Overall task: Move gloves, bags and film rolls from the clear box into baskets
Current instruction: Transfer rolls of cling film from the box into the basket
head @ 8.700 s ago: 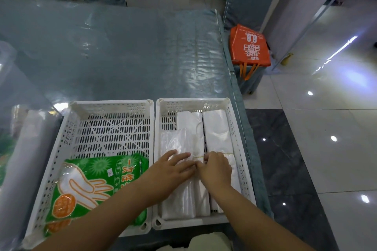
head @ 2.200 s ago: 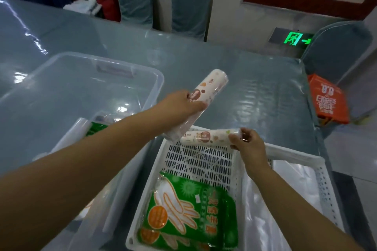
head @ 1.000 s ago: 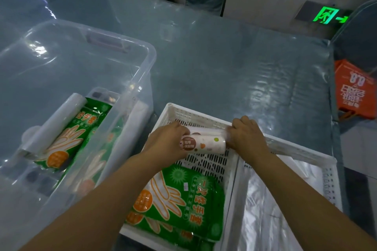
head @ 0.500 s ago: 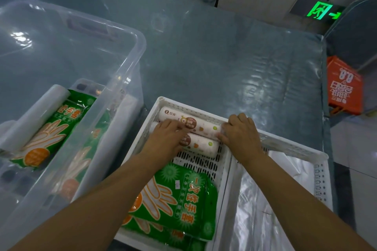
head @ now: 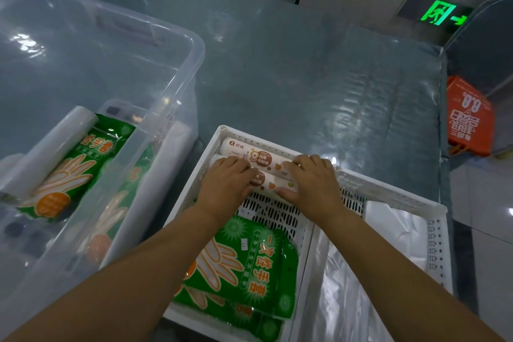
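Two patterned film rolls lie side by side at the far end of the left white basket (head: 222, 132): the far roll (head: 244, 147) and the near roll (head: 268, 184). My left hand (head: 224, 184) covers the near roll's left end. My right hand (head: 312, 180) lies over the right ends of both rolls, thumb against the near one. Green glove packs (head: 244, 266) fill the basket's near half. The right white basket (head: 434, 233) holds white plastic bags (head: 388, 230). The clear box (head: 180, 86) at left contains a glove pack (head: 69, 172) and a plain white roll (head: 50, 147).
The baskets and the box stand on a table with a glossy blue-grey cover (head: 305, 78). Its right edge runs just past the right basket. An orange bag (head: 469, 119) sits on a chair beyond that edge. A green exit sign (head: 438, 12) glows on the far wall.
Both rolls have gone from my raised hands down into the far end of the left basket. In the last half second my hands have drawn closer together on them.
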A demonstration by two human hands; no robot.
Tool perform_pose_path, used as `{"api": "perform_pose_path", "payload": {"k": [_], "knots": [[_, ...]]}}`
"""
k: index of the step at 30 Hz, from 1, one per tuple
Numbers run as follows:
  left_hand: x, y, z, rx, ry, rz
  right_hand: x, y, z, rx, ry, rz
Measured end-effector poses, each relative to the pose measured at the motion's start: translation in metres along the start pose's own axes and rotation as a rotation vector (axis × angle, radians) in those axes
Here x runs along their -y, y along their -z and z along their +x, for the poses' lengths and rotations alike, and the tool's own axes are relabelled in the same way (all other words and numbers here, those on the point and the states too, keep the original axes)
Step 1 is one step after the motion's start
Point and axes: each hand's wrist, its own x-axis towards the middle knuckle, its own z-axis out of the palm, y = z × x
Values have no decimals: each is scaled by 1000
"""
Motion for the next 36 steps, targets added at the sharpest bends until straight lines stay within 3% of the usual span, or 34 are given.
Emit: {"api": "perform_pose_path", "payload": {"k": [5, 13, 15, 20, 24, 29, 36], "knots": [[-9, -1, 1, -12, -75, 1, 3, 2, -11, -3, -17, 9], [-17, 34, 12, 122, 6, 18, 21, 22, -14, 117, -103, 42], [-19, 63, 24, 87, -18, 57, 31, 39, -7, 55, -135, 126], [-1, 170, 40, -211, -5, 15, 73, 109, 26, -237, -82, 294], [43, 234, 10, -307, -62, 8, 120, 156, 51, -337, 1, 374], [123, 258, -45, -139, -19, 99, 192, 169, 74, -346, 130, 341], [257, 282, -112, 2, 53, 148, 298, 156, 135, -137, 229, 267]]}}
